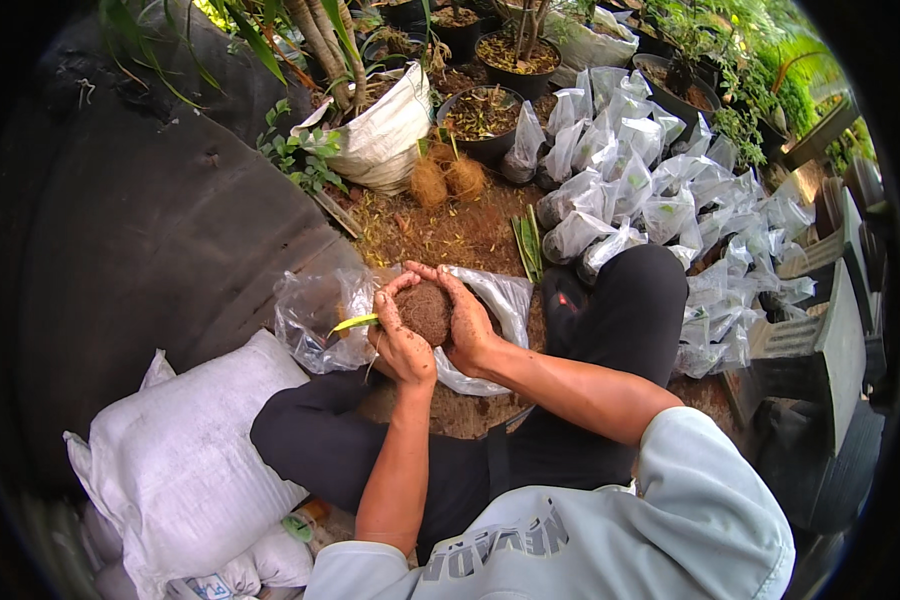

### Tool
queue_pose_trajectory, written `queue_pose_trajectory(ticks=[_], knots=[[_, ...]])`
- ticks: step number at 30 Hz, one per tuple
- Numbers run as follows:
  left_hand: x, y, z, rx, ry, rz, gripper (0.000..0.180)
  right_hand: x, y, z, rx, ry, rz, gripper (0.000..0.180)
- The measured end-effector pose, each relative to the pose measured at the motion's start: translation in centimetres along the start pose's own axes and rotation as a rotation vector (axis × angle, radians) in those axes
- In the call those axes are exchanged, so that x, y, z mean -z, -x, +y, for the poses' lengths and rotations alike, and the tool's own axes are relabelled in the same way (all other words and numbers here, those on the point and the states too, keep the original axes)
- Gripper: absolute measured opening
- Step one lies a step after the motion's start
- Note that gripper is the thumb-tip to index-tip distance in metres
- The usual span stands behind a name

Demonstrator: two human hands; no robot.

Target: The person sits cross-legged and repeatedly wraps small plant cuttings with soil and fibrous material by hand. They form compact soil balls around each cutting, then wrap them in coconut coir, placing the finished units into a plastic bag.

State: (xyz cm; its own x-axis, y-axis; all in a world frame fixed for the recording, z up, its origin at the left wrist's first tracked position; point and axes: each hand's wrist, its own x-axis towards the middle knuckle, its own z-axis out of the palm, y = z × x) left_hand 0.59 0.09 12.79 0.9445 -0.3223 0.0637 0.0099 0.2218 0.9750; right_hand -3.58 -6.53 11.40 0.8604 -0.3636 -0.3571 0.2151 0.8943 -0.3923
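A round ball of brown soil (425,312) is cupped between my two hands, in front of my crossed legs. My left hand (400,338) curves around its left side, and my right hand (466,322) wraps its right side; both are smeared with dirt. From beside my left hand a yellow-green leaf (355,323) sticks out to the left. Below my hands lies an opened white plastic sack (505,295), partly hidden by my right hand. Clear plastic bags (315,305) lie crumpled to the left of my left hand.
Many filled clear plastic bags (630,190) crowd the right side. Fibrous brown balls with leaves (445,178) sit ahead, near potted plants (482,115) and a white planting sack (382,135). Full white sacks (195,430) lie at left beside a large dark sheet (140,230). Cut green leaves (527,245) lie on the ground.
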Motion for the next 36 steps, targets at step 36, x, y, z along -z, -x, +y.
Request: queue_pose_trajectory(ticks=[36], knots=[[1.4,-0.8,-2.4,0.944,0.711,0.122,0.036,1.9,0.7,-2.0,0.297,1.207,0.155,0.054]])
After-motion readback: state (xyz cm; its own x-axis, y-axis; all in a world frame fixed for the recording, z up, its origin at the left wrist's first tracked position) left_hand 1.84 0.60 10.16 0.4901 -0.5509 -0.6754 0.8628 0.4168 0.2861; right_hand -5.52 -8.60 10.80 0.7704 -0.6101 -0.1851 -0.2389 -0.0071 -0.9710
